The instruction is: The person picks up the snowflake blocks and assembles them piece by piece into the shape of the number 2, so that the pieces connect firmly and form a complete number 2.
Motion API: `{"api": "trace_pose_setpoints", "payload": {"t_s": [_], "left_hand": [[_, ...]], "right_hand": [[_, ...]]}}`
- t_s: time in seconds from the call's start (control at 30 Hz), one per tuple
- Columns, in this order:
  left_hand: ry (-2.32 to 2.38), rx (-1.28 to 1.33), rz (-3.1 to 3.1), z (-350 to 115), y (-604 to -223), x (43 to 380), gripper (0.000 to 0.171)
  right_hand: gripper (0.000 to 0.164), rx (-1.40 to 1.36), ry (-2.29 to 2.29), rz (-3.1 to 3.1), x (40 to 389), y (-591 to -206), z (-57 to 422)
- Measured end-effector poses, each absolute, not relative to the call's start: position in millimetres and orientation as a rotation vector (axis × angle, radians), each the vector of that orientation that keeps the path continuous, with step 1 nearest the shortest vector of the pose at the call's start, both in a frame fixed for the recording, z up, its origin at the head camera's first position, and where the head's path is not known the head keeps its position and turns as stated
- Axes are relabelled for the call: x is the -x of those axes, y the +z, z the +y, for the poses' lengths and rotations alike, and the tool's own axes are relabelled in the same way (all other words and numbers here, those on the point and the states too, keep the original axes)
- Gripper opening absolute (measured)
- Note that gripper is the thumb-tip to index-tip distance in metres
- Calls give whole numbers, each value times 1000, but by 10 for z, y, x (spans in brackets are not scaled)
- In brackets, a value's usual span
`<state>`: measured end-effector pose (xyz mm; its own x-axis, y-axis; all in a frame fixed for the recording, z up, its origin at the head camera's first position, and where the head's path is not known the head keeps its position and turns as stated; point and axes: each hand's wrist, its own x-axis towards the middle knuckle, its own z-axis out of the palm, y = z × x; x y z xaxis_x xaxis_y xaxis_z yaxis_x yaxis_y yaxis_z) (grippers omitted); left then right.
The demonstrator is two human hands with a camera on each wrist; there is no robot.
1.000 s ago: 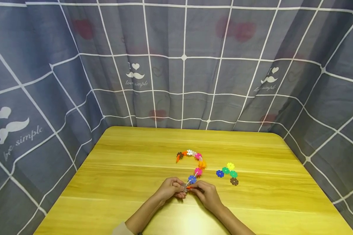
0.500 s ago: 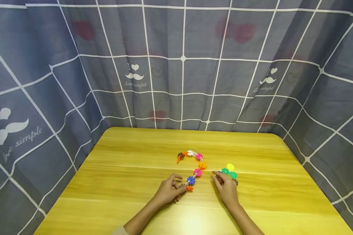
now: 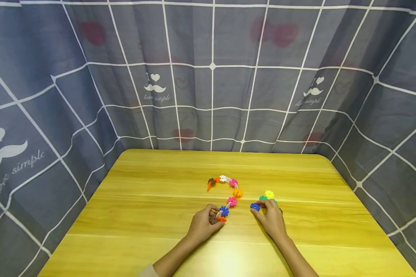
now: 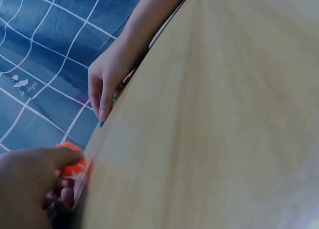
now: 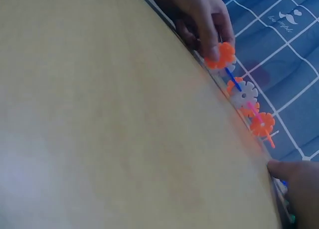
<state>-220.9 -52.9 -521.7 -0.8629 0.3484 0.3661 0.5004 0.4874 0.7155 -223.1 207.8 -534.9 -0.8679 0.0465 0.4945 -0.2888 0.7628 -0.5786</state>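
Note:
A curved chain of notched flower-shaped plastic discs (image 3: 232, 202) lies on the table in a hook shape. My left hand (image 3: 203, 224) grips its near end, where a brown disc (image 3: 213, 219) joins an orange disc (image 3: 222, 219) standing edge-on. That orange disc (image 5: 222, 56) faces the camera in the right wrist view, with thumb and fingers around it. To the right of the chain, my right hand (image 3: 273, 220) pinches a loose dark blue disc (image 3: 254, 207) between thumb and fingers. Only a blue tip (image 4: 101, 123) of it shows in the left wrist view.
Beyond the right hand lie a yellow disc (image 3: 269, 194) and a green disc (image 3: 263, 198). More loose discs are partly hidden behind that hand. The wooden table (image 3: 152, 184) ends at a grey checked curtain (image 3: 194, 88).
My right hand has left the orange disc, moved right to the loose discs and taken the dark blue one, shifting it slightly left. My left hand keeps hold of the chain's near end.

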Motion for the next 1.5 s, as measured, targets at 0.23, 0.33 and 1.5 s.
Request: {"api": "trace_pose_setpoints", "payload": {"t_s": [0.23,0.33,1.5], "left_hand": [[-1594,875,-2387,-531,-5223,2209,41],[-1626,922,-2360,-521,-5169,2173,33],[-1247,775,-2318,-381,-5218,2064,7]], "right_hand": [[25,-428,1540,-2270,2169,-5354,1954],[29,-430,1977,-2170,2092,-5311,1830],[23,83,2551,-2021,1937,-5135,1332]]}}
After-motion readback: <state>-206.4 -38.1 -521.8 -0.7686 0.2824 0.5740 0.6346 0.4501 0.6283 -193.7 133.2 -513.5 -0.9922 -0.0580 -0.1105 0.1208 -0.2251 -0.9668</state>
